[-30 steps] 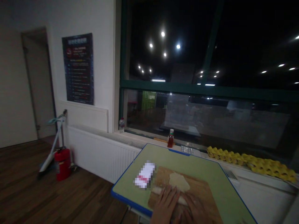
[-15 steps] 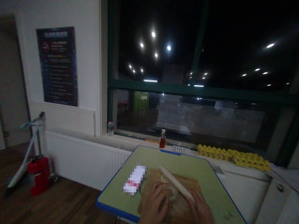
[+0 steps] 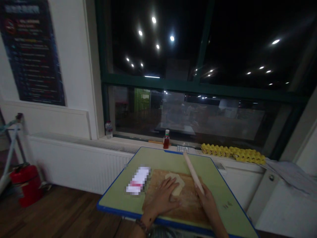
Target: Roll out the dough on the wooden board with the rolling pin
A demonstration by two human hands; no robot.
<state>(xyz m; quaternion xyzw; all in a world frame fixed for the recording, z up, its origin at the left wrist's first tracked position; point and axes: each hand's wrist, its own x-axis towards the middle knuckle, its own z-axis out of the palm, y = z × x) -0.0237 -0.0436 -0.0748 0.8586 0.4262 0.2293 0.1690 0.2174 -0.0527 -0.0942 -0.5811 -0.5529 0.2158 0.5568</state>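
A flat, pale sheet of dough (image 3: pixel 180 185) lies on the wooden board (image 3: pixel 189 210). My left hand (image 3: pixel 166 195) rests over its left part, fingers stretched out, and hides some of it. In my right hand (image 3: pixel 205 197) is the near end of a rolling pin (image 3: pixel 192 168). The pin slants away up and to the left, its far end reaching past the board toward the table's back edge. It is to the right of the dough and apart from it.
The board lies on a green table (image 3: pixel 158 157) with a blue edge. Left of it is a blurred white and pink item (image 3: pixel 138 180). On the sill behind are a red sauce bottle (image 3: pixel 166 139), a clear bottle (image 3: pixel 109 130) and yellow egg trays (image 3: pixel 232 153). A fire extinguisher (image 3: pixel 26 185) stands left.
The rolling pin, in my right hand, has moved off the dough to the right. My left hand has spread flat on the dough. The view has turned to the right.
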